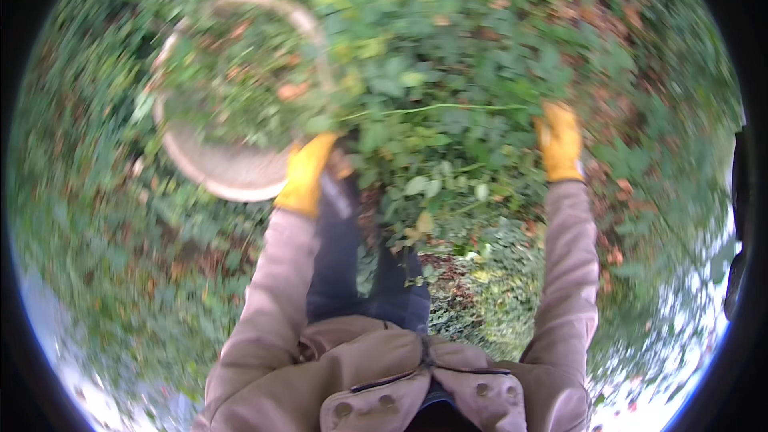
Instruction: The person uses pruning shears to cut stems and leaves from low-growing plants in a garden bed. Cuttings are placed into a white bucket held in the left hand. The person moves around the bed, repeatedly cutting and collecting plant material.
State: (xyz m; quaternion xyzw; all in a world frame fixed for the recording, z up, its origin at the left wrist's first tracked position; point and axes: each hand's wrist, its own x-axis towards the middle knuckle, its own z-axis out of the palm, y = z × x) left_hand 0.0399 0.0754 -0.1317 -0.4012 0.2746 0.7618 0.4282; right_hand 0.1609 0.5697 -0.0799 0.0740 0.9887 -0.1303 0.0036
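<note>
Both my hands wear yellow work gloves. My left hand (305,174) is at the near right rim of a round, pale tub (234,174) that holds cut leaves and stems. A blurred, greyish elongated object (336,195) shows just beside that glove; whether the hand holds it is not plain. To the right, my right hand (560,141) is closed around the end of a thin green vine (444,107), which stretches leftward across the foliage towards my left hand. Whether the left fingers grip the vine too cannot be told through the blur.
Dense green ivy-like ground cover (420,60) surrounds me, mixed with brown dry leaves (600,18). Leafy stems (426,186) rise close before my legs (342,276). More low growth (498,288) lies by my right side.
</note>
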